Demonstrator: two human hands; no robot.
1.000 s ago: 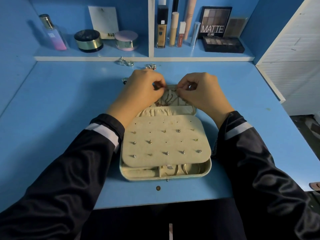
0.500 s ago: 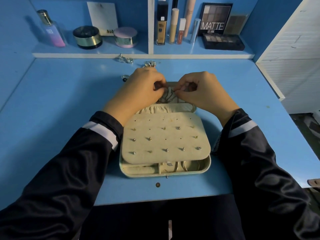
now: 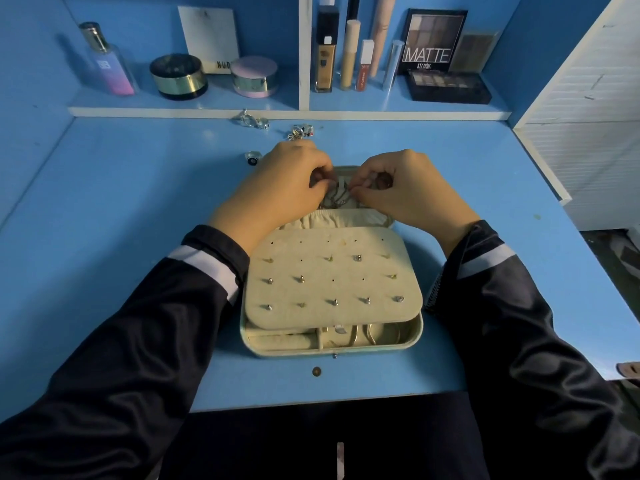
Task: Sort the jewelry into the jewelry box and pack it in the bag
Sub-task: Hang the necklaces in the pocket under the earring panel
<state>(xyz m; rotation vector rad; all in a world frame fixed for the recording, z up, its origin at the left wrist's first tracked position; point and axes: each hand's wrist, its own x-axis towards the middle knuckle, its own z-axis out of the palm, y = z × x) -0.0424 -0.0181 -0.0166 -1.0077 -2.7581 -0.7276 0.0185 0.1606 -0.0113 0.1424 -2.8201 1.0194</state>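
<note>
Both hands [image 3: 346, 188] pinch chains [image 3: 335, 197] over jewelry box [image 3: 332, 344].

I see my left forearm [image 3: 145, 334] and right forearm [image 3: 512, 313] reaching forward and angling inward, wrists bare, with my left hand [image 3: 287, 181] and right hand [image 3: 405, 188] knuckles-up and nearly touching, each hand's fingers curled in and pinching a thin chain [image 3: 335, 197].

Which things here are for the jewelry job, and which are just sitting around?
For the job: box, chain, studs, loose rings.
Just lying about: perfume, jars, palette, tubes.
</note>
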